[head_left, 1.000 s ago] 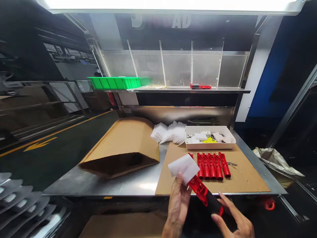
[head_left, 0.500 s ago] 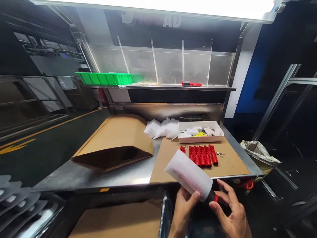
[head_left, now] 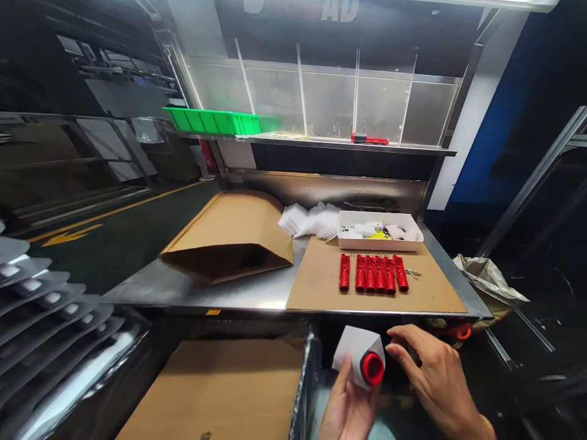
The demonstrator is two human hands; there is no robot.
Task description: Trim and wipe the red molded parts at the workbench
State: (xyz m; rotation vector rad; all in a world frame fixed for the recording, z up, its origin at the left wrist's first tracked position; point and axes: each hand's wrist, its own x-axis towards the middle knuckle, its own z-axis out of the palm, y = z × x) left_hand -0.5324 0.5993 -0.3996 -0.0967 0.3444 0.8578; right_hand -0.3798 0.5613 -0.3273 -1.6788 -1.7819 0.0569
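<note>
My left hand (head_left: 349, 397) is closed around a red tube (head_left: 373, 368) with a black collar, most of it covered by a thin white sleeve (head_left: 354, 343). The tube's round, hollow red end points toward me; the rest is hidden inside the sleeve. Just right of it, my right hand (head_left: 428, 360) is apart from the tube, with a small gap between thumb and forefinger and nothing visible between them. Beyond both hands, several red tube-shaped parts (head_left: 376, 274) lie in a row on a flat cardboard sheet (head_left: 321, 287), beside small metal pieces (head_left: 413, 275).
A white tray (head_left: 380, 243) of small parts stands behind the row. White sleeves (head_left: 312, 220) are piled left of it, and a large open brown padded envelope (head_left: 229, 229) lies farther left. A cardboard-filled box (head_left: 215, 391) stands below the bench edge. A green bin (head_left: 211, 121) sits on the shelf.
The sleeved tube has turned so its red end faces me, and has moved lower. My right hand has come away from that end. The view has shifted, with the bench appearing higher and farther right.
</note>
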